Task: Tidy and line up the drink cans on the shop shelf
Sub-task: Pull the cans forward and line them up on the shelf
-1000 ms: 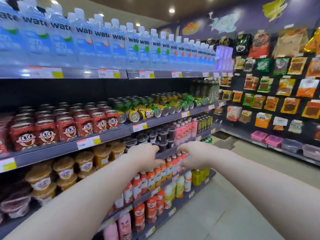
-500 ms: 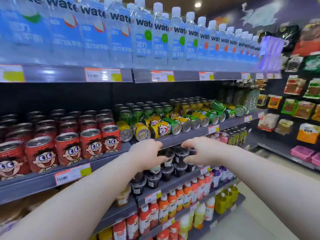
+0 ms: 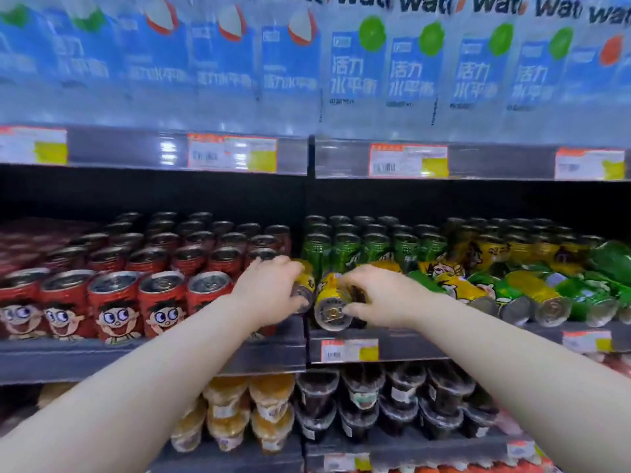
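While both hands sit on toppled cans at the shelf front, the step in hand reads as standing them upright. Left hand (image 3: pixel 269 293) has its fingers curled round a yellow can (image 3: pixel 307 279) lying on its side, just beside the upright red cans (image 3: pixel 116 302). Right hand (image 3: pixel 386 298) wraps a second yellow can (image 3: pixel 332 307), also on its side, end facing out, near the shelf lip (image 3: pixel 409 346). More tumbled yellow and green cans (image 3: pixel 519 295) lie to the right, and upright green cans (image 3: pixel 345 249) stand behind. To do it well: tip each can onto its base, label forward, then slide it flush against the green row. Cans roll, so lift rather than drag near the lip, and keep forearms off the red cans. Frame is blurred, so exact fingertip contact is unclear.
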The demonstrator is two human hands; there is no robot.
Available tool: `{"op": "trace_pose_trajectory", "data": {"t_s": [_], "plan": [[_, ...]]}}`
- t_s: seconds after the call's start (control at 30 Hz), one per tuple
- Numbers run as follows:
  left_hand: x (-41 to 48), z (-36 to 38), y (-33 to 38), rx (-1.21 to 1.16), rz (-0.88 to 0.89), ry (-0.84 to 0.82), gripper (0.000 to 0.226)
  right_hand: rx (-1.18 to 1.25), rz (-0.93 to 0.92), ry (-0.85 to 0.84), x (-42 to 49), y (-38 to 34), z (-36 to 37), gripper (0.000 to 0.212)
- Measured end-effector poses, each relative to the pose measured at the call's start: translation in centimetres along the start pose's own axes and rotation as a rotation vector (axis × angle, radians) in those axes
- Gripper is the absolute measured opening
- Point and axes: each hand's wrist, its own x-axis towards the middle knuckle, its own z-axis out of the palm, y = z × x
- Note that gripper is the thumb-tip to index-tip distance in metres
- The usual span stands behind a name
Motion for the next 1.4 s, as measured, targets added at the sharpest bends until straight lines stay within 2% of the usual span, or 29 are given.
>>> {"op": "trace_pose_trajectory", "data": {"t_s": [0.17,0.27,0.33,0.47,0.53,0.63,0.77,1.0,1.07,1.13,1.23,1.3,1.4], "plan": [[3.1,1.1,0.7,0.045,-0.111,-0.202,0.064,-0.006,-0.179,-0.081,3.4,2.0,1.2,0.067],[3.9,1.7,0.8,0.164,-0.122,-0.307,0.067,0.034,-0.245,-0.068,4.1,2.9,2.1,0.066],[4.1,1.8,1.1,0.189,-0.121,-0.279,0.058,0.06,-0.268,-0.034,4.1,3.3,2.4,0.062],[4.6,1.8,1.1,0.169,-0.151,-0.099,0.036,0.102,-0.315,-0.006,4.0,3.7,2.5,0.049],[4.9,1.7,0.6,0.211,-0.111,-0.123,0.034,0.122,-0.297,-0.031,4.0,4.0,2.0,0.046],[4.9,1.7,0.2,0.266,-0.031,-0.284,0.055,0.194,-0.257,-0.066,4.1,4.1,1.4,0.045],[5.3,1.8,0.7,0.237,0.026,-0.191,0.046,0.222,-0.217,-0.1,4.3,4.2,1.5,0.046],[5.3,-2.4,-0.9,-0.065,-0.028,-0.351,0.04,0.475,-0.06,-0.061,6.4,4.9,1.3,0.04],[5.2,-2.8,-1.1,-0.122,-0.063,-0.385,0.039,0.479,-0.032,-0.063,7.4,4.7,1.3,0.043],[5.3,-2.5,-1.0,-0.138,-0.095,-0.382,0.038,0.461,0.01,-0.076,8.2,4.6,1.3,0.047],[5.4,-1.8,-1.2,-0.122,-0.132,-0.268,0.036,0.426,0.084,-0.044,8.9,4.7,1.2,0.046],[5.1,-1.3,-1.0,-0.152,-0.132,-0.217,0.041,0.415,0.111,-0.034,9.0,4.8,1.2,0.045],[4.3,-0.7,0.1,-0.175,-0.091,-0.323,0.082,0.472,0.088,-0.039,8.9,4.5,1.5,0.045]]}}
